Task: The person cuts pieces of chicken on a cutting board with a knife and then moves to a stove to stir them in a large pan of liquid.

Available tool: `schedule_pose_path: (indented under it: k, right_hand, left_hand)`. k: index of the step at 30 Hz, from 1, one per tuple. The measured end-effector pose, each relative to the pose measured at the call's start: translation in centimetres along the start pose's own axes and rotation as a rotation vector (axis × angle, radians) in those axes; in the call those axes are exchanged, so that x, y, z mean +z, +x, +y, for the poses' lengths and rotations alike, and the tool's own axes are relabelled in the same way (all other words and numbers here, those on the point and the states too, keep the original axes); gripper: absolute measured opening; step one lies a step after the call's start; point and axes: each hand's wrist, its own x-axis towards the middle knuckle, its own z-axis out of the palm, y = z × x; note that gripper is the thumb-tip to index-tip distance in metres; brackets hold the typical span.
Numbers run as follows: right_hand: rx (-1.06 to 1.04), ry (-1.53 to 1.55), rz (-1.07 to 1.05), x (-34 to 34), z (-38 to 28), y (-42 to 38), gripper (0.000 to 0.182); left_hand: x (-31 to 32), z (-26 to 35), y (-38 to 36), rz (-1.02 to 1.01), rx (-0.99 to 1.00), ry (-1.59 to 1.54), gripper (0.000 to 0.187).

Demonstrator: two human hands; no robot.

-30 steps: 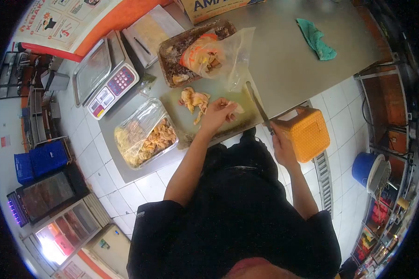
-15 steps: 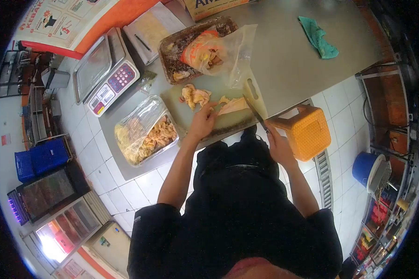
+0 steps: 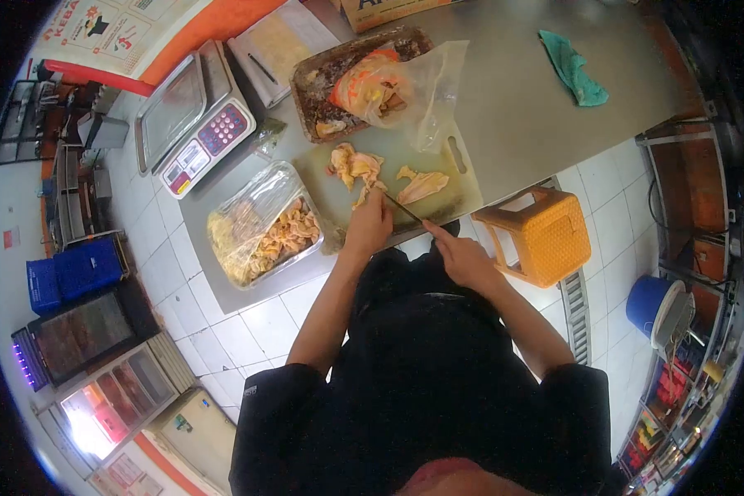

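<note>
My right hand [image 3: 466,258] is closed around the handle of a knife [image 3: 407,210], whose blade points left to the fingertips of my left hand [image 3: 370,225]. Those left fingers are pinched on the near end of a pale, yellowish raw chicken piece [image 3: 357,165], though they partly hide the grip. To the right, a flat cut piece of chicken [image 3: 424,185] lies apart on the pale green cutting board [image 3: 465,192]. Left of the board stands a clear plastic-lined tub [image 3: 264,230] of chopped raw chicken.
Behind the board sits a dark, stained tray [image 3: 314,83] with a plastic bag [image 3: 380,87] in it. A digital scale [image 3: 215,132], a notebook [image 3: 293,41] with a pen and a green cloth [image 3: 572,68] share the steel table. An orange stool [image 3: 546,236] stands right of me.
My right hand has moved the knife left, from beside the flat piece to my left fingertips. The flat piece now lies separate on the board. The view has shifted slightly.
</note>
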Motion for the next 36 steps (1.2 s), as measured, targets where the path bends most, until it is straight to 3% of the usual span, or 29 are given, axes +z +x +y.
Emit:
schedule_pose_path:
  k: [5, 10, 13, 15, 20, 25, 27, 30, 32, 34, 36]
  right_hand:
    - [0.038, -0.064, -0.033, -1.6, 0.6, -3.2, 0.049]
    - [0.047, -0.065, -0.045, -2.3, 0.3, -3.9, 0.049]
    - [0.01, -0.033, -0.034, -2.3, 0.5, -4.2, 0.047]
    - [-0.05, 0.141, 0.036, -2.1, -0.5, -3.9, 0.045]
    - [-0.056, 0.077, -0.017, -0.3, -1.8, -0.8, 0.045]
    - [-0.101, 0.011, -0.054, 1.2, -2.1, 2.0, 0.046]
    - [-0.23, 0.033, 0.049, 2.2, -1.9, 3.5, 0.047]
    - [-0.246, 0.054, 0.047, 2.4, -1.8, 4.5, 0.048]
    - [-0.202, -0.002, 0.005, 1.7, -1.8, 3.7, 0.048]
    - [-0.159, -0.055, -0.048, 0.4, -2.0, 1.9, 0.048]
    - [-0.03, -0.105, -0.146, -1.3, -1.3, 0.1, 0.047]
  left_hand:
    - [0.1, -1.1, 0.3, 0.001, 0.105, 0.024, 0.012]
    - [-2.4, -2.3, -0.1, -0.022, -0.02, 0.119, 0.017]
    - [-3.1, -2.1, -0.2, -0.031, 0.005, 0.051, 0.021]
    - [-3.2, -1.7, -0.4, -0.039, -0.027, 0.071, 0.019]
    - [-3.0, -0.3, -1.3, -0.075, -0.2, 0.078, 0.013]
    - [-1.8, -2.1, -1.8, 0.064, -0.045, 0.06, 0.014]
    - [-1.9, -1.7, -2.2, 0.071, -0.029, 0.099, 0.014]
    - [-2.2, -1.6, -2.4, 0.061, -0.058, 0.107, 0.014]
    - [-2.1, -2.2, -2.0, 0.045, -0.106, 0.07, 0.014]
    - [-2.3, -3.1, -2.0, 0.18, -0.035, 0.082, 0.016]
    - [-3.1, -3.3, -1.6, 0.131, -0.089, 0.081, 0.016]
